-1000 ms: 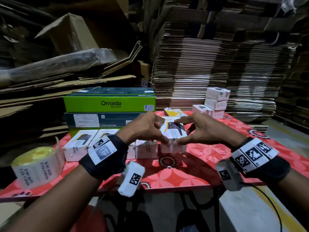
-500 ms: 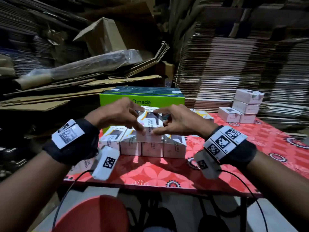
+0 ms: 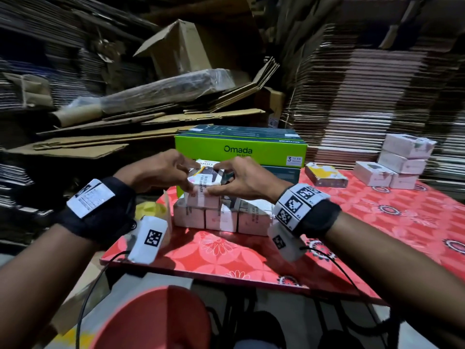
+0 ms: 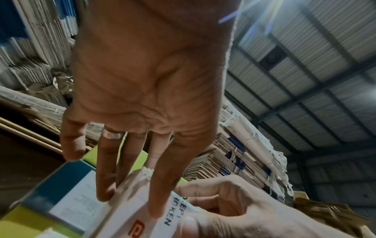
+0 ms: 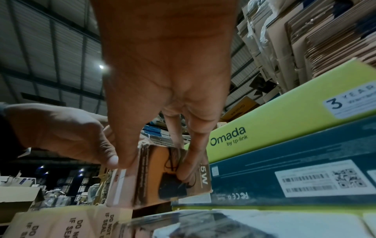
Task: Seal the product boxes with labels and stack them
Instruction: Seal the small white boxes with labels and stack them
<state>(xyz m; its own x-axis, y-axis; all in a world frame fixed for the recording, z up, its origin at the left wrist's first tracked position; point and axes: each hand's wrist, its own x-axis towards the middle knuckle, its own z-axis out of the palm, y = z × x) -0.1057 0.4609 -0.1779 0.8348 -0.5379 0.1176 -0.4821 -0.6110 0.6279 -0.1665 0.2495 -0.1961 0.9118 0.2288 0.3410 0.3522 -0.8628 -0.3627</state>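
A small white product box (image 3: 202, 182) with a "do not accept if seal is broken" label over its edge is held between both hands. My left hand (image 3: 187, 177) grips its left end and my right hand (image 3: 217, 181) pinches its right end. The box sits on, or just above, the left part of a row of similar sealed boxes (image 3: 221, 217) on the red table (image 3: 377, 222). In the right wrist view, thumb and fingers clamp the box (image 5: 162, 177). The left wrist view has fingers (image 4: 105, 185) lying along the box (image 4: 126, 214).
A yellow label roll (image 3: 151, 210) stands left of the row, partly behind my left wrist. Green and blue Omada cartons (image 3: 239, 149) are stacked right behind. A yellow box (image 3: 327, 175) and a stack of white boxes (image 3: 402, 162) sit far right. Flattened cardboard surrounds the table.
Both hands have carried the labelled box leftwards from the right end of the row to on top of its left part. The head view has swung left.
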